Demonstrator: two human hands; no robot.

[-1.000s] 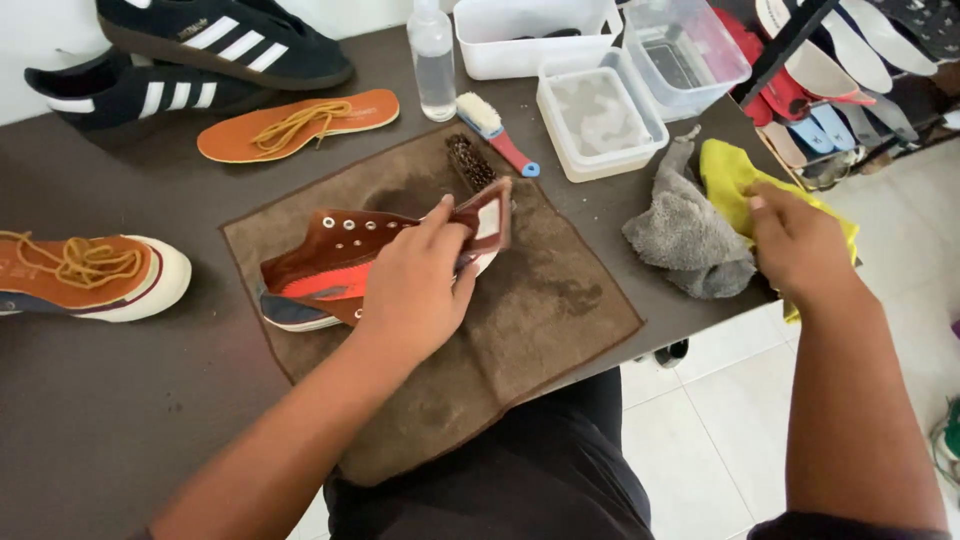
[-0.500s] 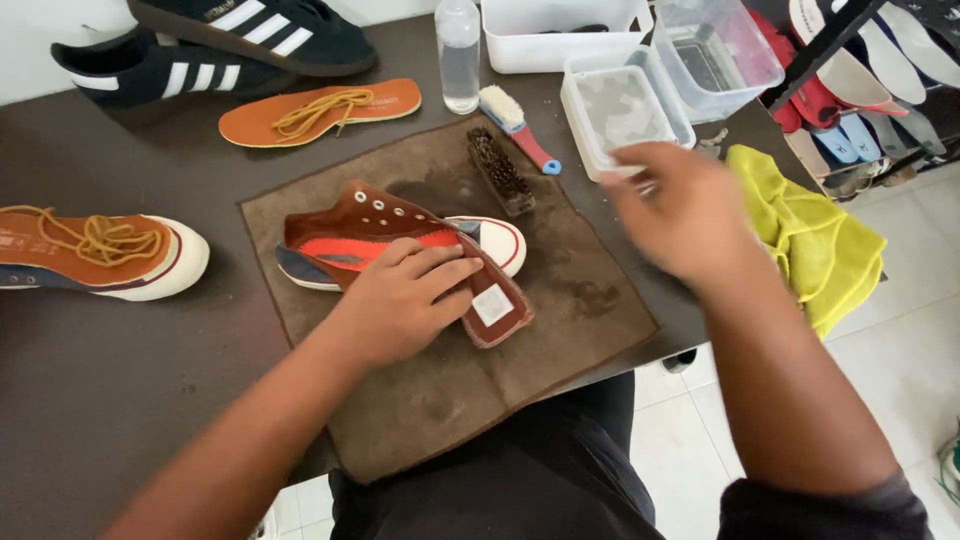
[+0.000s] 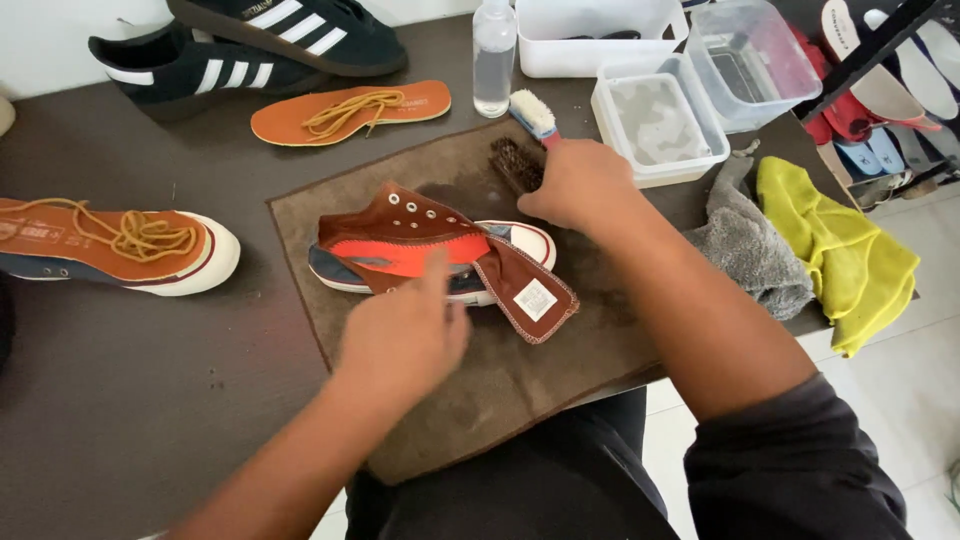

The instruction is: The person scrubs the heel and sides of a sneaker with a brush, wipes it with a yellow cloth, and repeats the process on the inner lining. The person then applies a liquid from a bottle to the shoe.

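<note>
A brown-and-orange high-top sneaker (image 3: 420, 245) is laid on its side on a brown microfibre cloth (image 3: 560, 350) spread over a dark table (image 3: 120, 400); its tongue (image 3: 528, 292) is folded outward towards the near edge. The left hand (image 3: 405, 340) is set against the near side of the shoe, the fingers loosely curled and blurred, so that no firm grip can be confirmed. The right hand (image 3: 578, 185) is closed over a dark-bristled brush (image 3: 512, 162) lying on the cloth just behind the toe cap; a white-bristled brush with a red and blue handle (image 3: 531, 110) is seen just beside it. A second matching sneaker with loose laces (image 3: 120, 245) is placed well apart to the left; an orange insole (image 3: 350, 112), a clear bottle (image 3: 494, 55), plastic tubs (image 3: 660, 120), a grey cloth (image 3: 750, 250) and a yellow cloth (image 3: 840, 250) are arranged around.
</note>
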